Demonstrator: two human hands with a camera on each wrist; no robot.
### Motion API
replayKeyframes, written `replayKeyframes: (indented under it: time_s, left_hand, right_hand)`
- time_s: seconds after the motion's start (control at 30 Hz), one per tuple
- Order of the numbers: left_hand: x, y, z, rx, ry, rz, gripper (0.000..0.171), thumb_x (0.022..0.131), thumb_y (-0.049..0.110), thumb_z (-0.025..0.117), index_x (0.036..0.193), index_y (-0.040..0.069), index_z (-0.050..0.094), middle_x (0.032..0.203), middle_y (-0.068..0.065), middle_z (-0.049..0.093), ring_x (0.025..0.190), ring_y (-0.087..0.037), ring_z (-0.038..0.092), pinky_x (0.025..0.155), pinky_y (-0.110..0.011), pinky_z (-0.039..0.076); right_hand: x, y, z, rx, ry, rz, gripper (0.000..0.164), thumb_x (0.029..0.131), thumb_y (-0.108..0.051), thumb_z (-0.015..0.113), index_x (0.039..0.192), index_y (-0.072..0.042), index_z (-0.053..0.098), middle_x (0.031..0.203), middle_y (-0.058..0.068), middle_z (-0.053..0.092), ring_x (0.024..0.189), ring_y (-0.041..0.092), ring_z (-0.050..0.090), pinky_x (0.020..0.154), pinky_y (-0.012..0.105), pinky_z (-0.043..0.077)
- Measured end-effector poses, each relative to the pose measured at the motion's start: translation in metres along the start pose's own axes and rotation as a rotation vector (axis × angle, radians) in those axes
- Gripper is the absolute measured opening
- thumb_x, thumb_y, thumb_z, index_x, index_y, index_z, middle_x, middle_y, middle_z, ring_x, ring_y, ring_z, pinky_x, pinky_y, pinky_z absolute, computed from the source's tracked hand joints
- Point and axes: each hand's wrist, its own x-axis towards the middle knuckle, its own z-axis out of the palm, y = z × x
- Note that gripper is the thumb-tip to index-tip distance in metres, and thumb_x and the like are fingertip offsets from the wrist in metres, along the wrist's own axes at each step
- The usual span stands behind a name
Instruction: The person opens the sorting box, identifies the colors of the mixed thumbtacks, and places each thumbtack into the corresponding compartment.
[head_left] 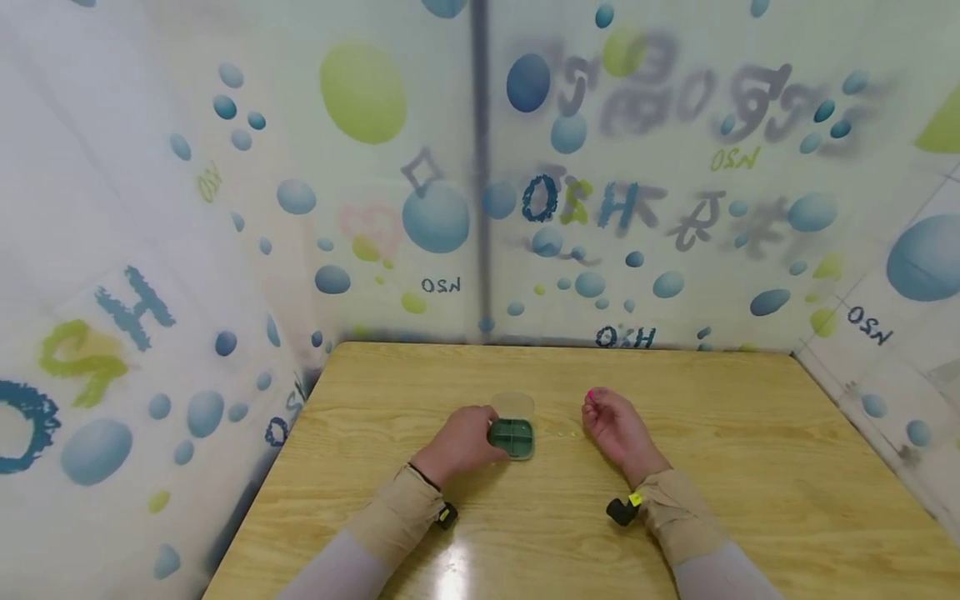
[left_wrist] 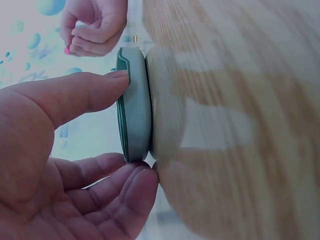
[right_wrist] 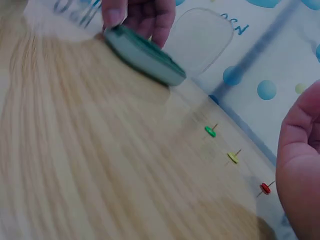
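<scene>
While the left hand (head_left: 461, 442) grips it, the green box (head_left: 512, 437) lies open.

Tan cuffs over pale grey sleeves, small black wrist cameras, pink nail polish.

hands 2 (head_left: 461, 442) | green box 1 (head_left: 512, 437) | pushpins on table 3 (right_wrist: 210, 131) | table 1 (head_left: 750, 467)

Green box (head_left: 512, 437) on pale wood-grain table (head_left: 750, 467); green (right_wrist: 210, 131), yellow (right_wrist: 233, 157), seemingly red pushpins (right_wrist: 265, 188).
</scene>
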Motion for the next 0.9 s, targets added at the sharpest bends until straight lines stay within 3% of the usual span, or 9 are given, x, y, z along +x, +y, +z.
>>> replayKeyframes:
  time_s: [0.2, 0.33, 0.53, 0.67, 0.8, 0.9]
  left_hand:
    - [0.0, -0.003, 0.003, 0.013, 0.004, -0.013, 0.048, 0.079, 0.026, 0.093, 0.114, 0.002, 0.072, 0.095, -0.007, 0.072, 0.078, -0.015, 0.06, 0.074, -0.033, 0.052]
    - [0.002, -0.005, 0.005, -0.007, 0.005, -0.015, 0.049, 0.079, 0.026, 0.093, 0.116, 0.002, 0.072, 0.095, -0.006, 0.073, 0.079, -0.014, 0.061, 0.075, -0.033, 0.052]
    - [0.004, -0.003, 0.005, -0.023, 0.012, -0.011, 0.048, 0.078, 0.026, 0.094, 0.113, 0.003, 0.072, 0.091, -0.004, 0.072, 0.077, -0.013, 0.06, 0.074, -0.033, 0.052]
    - [0.003, -0.003, 0.004, -0.026, 0.01, -0.019, 0.051, 0.078, 0.027, 0.094, 0.115, 0.002, 0.071, 0.092, -0.004, 0.072, 0.078, -0.013, 0.06, 0.075, -0.033, 0.053]
    - [0.003, -0.003, 0.004, -0.031, 0.008, -0.023, 0.051, 0.078, 0.027, 0.094, 0.115, 0.001, 0.071, 0.091, -0.004, 0.071, 0.077, -0.013, 0.059, 0.074, -0.032, 0.053]
    - [0.003, -0.004, 0.004, -0.042, 0.002, -0.022, 0.05, 0.079, 0.026, 0.093, 0.116, 0.001, 0.071, 0.091, -0.004, 0.07, 0.076, -0.013, 0.059, 0.073, -0.032, 0.053]
  right_hand:
    - [0.004, 0.005, 0.002, -0.546, 0.031, 0.006, 0.028, 0.106, 0.002, 0.055, 0.089, -0.012, 0.072, 0.083, -0.003, 0.069, 0.074, 0.006, 0.065, 0.068, 0.019, 0.057]
    - [0.001, 0.001, 0.013, -0.813, 0.047, -0.003, 0.013, 0.104, -0.001, 0.062, 0.096, 0.0, 0.072, 0.085, 0.0, 0.068, 0.076, 0.01, 0.065, 0.07, 0.023, 0.059]
    - [-0.006, -0.002, 0.041, -1.278, -0.02, -0.104, 0.011, 0.102, -0.007, 0.07, 0.1, 0.002, 0.075, 0.085, 0.012, 0.071, 0.072, 0.019, 0.065, 0.066, 0.03, 0.057]
    - [-0.004, 0.005, 0.055, -1.347, -0.11, -0.144, 0.011, 0.101, -0.005, 0.068, 0.1, 0.001, 0.077, 0.093, 0.02, 0.075, 0.071, 0.016, 0.065, 0.065, 0.03, 0.056]
    - [0.002, 0.017, 0.065, -1.364, -0.165, -0.131, 0.01, 0.099, -0.005, 0.068, 0.096, -0.004, 0.078, 0.084, 0.011, 0.072, 0.066, 0.013, 0.059, 0.06, 0.028, 0.051]
    - [0.005, 0.024, 0.074, -1.381, -0.139, -0.124, 0.01, 0.098, -0.006, 0.07, 0.092, -0.009, 0.078, 0.081, 0.002, 0.07, 0.066, 0.014, 0.057, 0.059, 0.028, 0.05]
